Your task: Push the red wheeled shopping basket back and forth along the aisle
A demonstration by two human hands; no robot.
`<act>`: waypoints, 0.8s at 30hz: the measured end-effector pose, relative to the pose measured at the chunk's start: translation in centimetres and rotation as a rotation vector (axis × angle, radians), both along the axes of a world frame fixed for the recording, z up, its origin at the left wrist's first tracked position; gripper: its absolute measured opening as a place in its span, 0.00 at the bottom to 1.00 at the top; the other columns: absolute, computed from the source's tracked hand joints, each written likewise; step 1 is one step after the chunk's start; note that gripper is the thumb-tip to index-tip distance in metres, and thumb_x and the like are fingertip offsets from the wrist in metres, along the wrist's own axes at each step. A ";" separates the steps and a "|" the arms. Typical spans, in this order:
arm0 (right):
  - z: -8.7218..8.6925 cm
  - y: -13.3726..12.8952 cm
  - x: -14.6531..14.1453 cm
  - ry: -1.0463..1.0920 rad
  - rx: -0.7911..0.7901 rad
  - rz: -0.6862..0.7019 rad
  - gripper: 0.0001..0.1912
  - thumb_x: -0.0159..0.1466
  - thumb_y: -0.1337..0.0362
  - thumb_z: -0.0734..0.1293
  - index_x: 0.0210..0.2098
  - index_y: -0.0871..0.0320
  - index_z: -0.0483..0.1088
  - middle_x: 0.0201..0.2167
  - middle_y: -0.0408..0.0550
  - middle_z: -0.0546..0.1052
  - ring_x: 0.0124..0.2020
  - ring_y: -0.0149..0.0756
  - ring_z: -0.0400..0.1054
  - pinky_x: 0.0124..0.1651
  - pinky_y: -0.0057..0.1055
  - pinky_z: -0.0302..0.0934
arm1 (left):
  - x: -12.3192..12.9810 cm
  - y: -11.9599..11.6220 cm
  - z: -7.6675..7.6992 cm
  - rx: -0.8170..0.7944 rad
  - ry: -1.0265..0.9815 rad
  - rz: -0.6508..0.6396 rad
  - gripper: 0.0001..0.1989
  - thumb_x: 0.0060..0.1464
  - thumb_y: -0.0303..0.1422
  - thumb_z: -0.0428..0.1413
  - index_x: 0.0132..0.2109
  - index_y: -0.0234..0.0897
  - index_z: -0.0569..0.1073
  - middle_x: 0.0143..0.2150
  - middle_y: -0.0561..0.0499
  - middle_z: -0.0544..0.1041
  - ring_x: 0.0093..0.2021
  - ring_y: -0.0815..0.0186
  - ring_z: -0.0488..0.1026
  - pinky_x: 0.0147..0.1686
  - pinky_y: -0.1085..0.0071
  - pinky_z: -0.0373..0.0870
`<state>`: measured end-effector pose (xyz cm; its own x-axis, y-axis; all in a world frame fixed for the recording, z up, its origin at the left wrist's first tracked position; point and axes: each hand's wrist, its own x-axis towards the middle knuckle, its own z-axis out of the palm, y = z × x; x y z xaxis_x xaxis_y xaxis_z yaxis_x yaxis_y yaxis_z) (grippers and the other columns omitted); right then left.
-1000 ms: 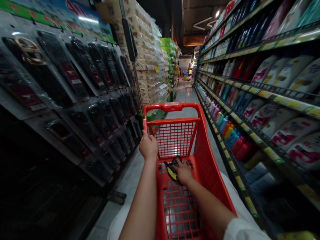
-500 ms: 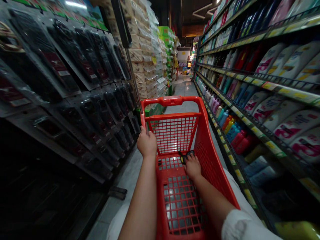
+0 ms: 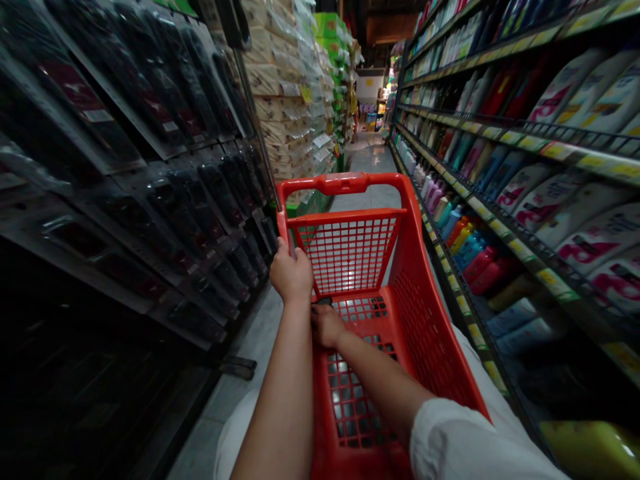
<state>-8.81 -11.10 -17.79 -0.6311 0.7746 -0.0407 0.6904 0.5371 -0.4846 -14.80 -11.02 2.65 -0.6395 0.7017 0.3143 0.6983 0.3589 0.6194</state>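
Note:
A red shopping basket cart [image 3: 425,300] with grid walls stands in front of me. My left hand [image 3: 291,272] is wrapped round its left rim, near the base of a metal pole [image 3: 257,127]. Inside the cart, at the left wall, my right hand [image 3: 327,327] is closed on a dark item [image 3: 323,302]. Most of that item is hidden by the hand and the wall.
Packaged dark goods [image 3: 160,100] hang on a rack at the left. Stacked wrapped packs [image 3: 280,87] stand beyond it. Shelves of bottles [image 3: 530,193] run along the right. A tiled aisle [image 3: 371,157] leads ahead between them.
My right hand has moved left across the cart with the dark item, from near the right wall to the left wall. My left hand keeps its hold. The view has tilted slightly downward.

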 end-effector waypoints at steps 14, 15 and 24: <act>0.7 -1.4 10.3 -0.443 -0.028 -0.350 0.27 0.66 0.71 0.57 0.65 0.63 0.60 0.66 0.69 0.58 0.68 0.59 0.50 0.60 0.54 0.57 | 0.3 0.3 0.0 -0.041 -0.003 -0.017 0.32 0.58 0.20 0.46 0.69 0.28 0.57 0.57 0.34 0.74 0.55 0.51 0.74 0.50 0.62 0.72; 0.9 -0.7 10.8 -0.465 -0.031 -0.443 0.26 0.67 0.72 0.55 0.64 0.67 0.62 0.64 0.73 0.59 0.66 0.61 0.51 0.56 0.55 0.60 | 0.4 0.2 0.0 -0.027 -0.006 -0.023 0.32 0.57 0.19 0.46 0.69 0.27 0.57 0.59 0.34 0.73 0.57 0.52 0.73 0.52 0.62 0.72; -0.3 -1.0 1.9 -0.218 0.075 0.039 0.24 0.68 0.68 0.56 0.63 0.53 0.64 0.65 0.54 0.62 0.66 0.46 0.52 0.63 0.42 0.56 | 0.5 0.1 -0.2 -0.027 0.036 -0.046 0.35 0.54 0.18 0.46 0.70 0.28 0.54 0.63 0.35 0.69 0.58 0.53 0.72 0.51 0.64 0.72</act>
<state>-6.90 -12.08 -18.05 -0.6431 0.7559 -0.1227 0.7526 0.5942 -0.2838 -14.30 -10.91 2.45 -0.5949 0.7385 0.3174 0.7362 0.3420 0.5840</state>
